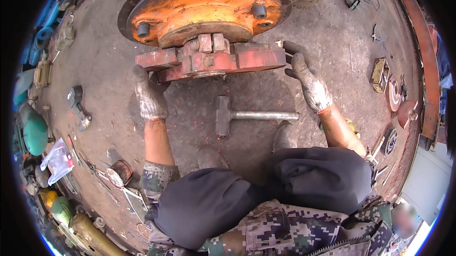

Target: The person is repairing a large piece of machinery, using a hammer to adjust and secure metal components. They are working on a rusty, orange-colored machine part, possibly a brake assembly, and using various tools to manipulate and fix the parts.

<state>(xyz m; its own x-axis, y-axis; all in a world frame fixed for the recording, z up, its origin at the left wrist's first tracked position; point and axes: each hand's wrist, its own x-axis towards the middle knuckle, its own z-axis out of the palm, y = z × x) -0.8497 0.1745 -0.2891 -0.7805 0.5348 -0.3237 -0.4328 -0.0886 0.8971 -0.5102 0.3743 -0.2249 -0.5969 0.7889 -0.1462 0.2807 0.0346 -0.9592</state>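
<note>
Your sledgehammer (237, 115) lies loose on the floor between your knees and the work, so mind your footing. Your gloved left hand (150, 95) and right hand (309, 81) each close around an end of the red flanged bracket (213, 61), which sits against the orange hub (204, 9); keep the pull even. Scattered tools (78, 108) lie farther left.

Orange rusty hub (204, 6), red bar (213, 61), grey hammer (251, 115), camo sleeves (156, 177), dirty white gloves (151, 95).
</note>
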